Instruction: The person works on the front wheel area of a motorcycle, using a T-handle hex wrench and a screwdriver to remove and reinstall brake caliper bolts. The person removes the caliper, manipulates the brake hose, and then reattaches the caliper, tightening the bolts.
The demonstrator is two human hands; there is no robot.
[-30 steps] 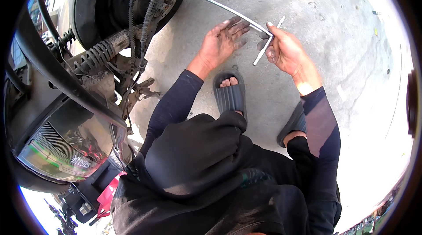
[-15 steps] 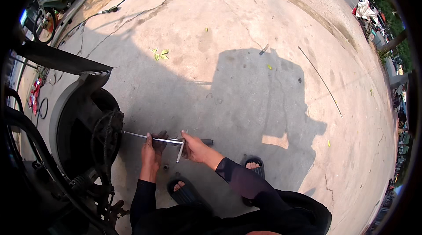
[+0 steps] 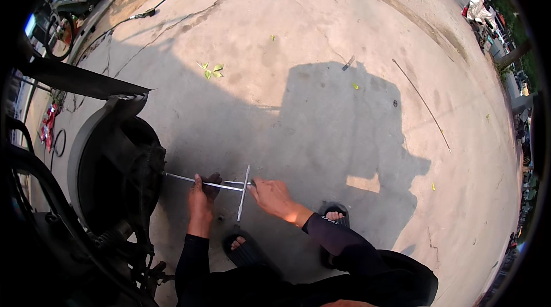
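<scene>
A silver T-handle wrench [image 3: 231, 187] reaches from the wheel hub [image 3: 150, 164] out to the right, with its crossbar [image 3: 243, 201] at the near end. My left hand [image 3: 202, 203] is closed around the shaft, thumb on top, blackened fingers behind it. Beside the crossbar is my right hand [image 3: 276, 198], its fingers curled in; what they hold, if anything, is hidden. A thin metal rod [image 3: 234, 182] shows behind the crossbar, its right end covered by the right hand. The dark wheel [image 3: 123, 192] sits under a grey fender [image 3: 80, 152].
Near my sandaled feet [image 3: 240, 242] lies a small round part [image 3: 221, 218]. A long thin rod [image 3: 423, 106] and leaves [image 3: 213, 71] lie on the concrete. A dark vehicle frame [image 3: 74, 77] juts in at left. A cable [image 3: 146, 13] lies farther off.
The wrench's crossbar has turned and stands more fully in view. My right hand has shifted right, from around the crossbar to beside it. My left hand stays on the shaft.
</scene>
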